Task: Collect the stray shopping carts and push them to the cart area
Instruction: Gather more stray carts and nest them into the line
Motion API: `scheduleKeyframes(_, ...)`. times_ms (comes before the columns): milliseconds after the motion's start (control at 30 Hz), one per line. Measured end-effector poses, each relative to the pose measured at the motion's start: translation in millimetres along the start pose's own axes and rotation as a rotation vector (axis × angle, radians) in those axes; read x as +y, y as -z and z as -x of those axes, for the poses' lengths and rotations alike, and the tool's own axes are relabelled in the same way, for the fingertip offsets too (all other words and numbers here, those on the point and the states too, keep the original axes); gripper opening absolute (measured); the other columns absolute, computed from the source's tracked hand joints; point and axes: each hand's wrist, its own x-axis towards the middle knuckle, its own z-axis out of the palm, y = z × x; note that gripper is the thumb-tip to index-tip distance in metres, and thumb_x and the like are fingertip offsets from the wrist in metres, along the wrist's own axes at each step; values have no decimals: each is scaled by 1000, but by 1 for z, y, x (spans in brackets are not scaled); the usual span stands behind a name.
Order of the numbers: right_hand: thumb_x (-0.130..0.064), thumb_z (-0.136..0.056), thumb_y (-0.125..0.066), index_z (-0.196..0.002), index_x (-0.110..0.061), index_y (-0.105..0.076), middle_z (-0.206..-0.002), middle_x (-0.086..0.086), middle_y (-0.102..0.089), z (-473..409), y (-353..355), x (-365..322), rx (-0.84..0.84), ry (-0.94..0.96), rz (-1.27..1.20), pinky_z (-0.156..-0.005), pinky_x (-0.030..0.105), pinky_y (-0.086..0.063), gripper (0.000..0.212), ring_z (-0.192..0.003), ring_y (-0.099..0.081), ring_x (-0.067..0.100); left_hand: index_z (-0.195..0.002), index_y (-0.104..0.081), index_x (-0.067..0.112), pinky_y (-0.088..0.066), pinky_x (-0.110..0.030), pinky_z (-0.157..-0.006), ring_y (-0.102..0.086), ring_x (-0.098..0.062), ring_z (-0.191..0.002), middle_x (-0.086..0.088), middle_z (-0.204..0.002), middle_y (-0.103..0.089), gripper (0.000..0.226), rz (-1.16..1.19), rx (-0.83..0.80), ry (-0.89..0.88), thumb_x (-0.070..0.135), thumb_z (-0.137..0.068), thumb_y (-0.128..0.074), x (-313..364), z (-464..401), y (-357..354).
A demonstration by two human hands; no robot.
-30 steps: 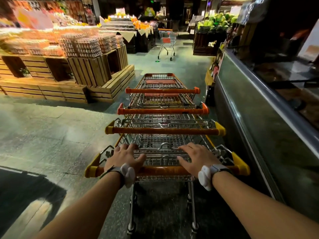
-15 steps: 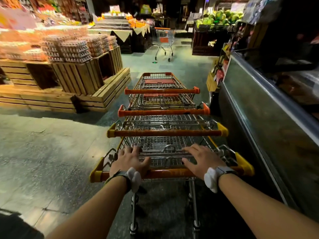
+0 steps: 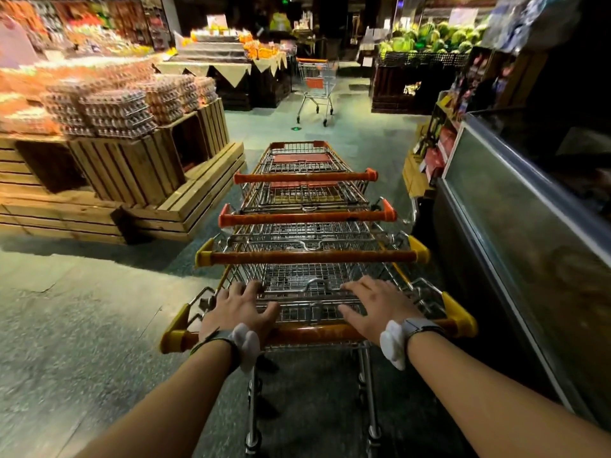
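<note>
Cart train (image 3: 307,233): four nested wire carts, mid-aisle, freezer (image 3: 515,233) close on its right. Judged heavy, rigid, slow to steer; best held at rear handle (image 3: 310,333). Left hand (image 3: 239,307) and right hand (image 3: 377,305): palms pressing that handle, fingers spread flat, gripping nothing. Stray cart (image 3: 315,85) stands ahead.

The row of nested carts (image 3: 307,226) rolls forward along the aisle with the person behind it. The lone cart (image 3: 315,85) standing far ahead now looks nearer and larger than before. The wooden crate display (image 3: 142,180) with egg trays on the left slides closer and further to the left edge. The glass counter (image 3: 515,226) on the right now fills more of the right side.
</note>
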Motion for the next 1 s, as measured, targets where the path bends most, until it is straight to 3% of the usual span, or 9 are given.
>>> scheduleKeyframes(267, -66, -97, -32, -148, -34, -35, -146, -3, -39, -166, 32, 43, -17, 11, 14, -114, 45, -30, 60, -134, -38, 22, -142, -38, 37, -45, -45, -102, -39, -26, -134, -2, -145, -44, 64, 36, -15, 4, 72, -88, -37, 18, -175, 10)
scheduleKeyframes(467, -68, -96, -31, -147, -35, -36, -145, -3, -41, -294, 55, 71, -7, 15, 20, -112, 45, -31, 62, -133, -39, 23, -140, -39, 36, -45, -45, -94, -41, -25, -131, 0, -141, -45, 62, 36, 7, 12, 71, -90, -40, 33, -304, 25)
scheduleKeyframes(867, -63, -99, -35, -149, -36, -34, -151, -7, -38, -553, 108, 104, -15, -15, -9, -118, 44, -24, 57, -139, -35, 21, -143, -36, 36, -46, -48, -100, -35, -25, -138, 0, -147, -41, 66, 38, -16, 4, 74, -89, -38, 38, -584, 45)
scheduleKeyframes(1000, -63, -99, -35, -149, -36, -35, -151, -7, -38, -625, 121, 114, -3, -15, 0, -119, 43, -23, 57, -139, -35, 20, -143, -38, 35, -45, -46, -95, -36, -25, -136, -1, -146, -41, 64, 29, -14, -2, 71, -90, -38, 40, -657, 54)
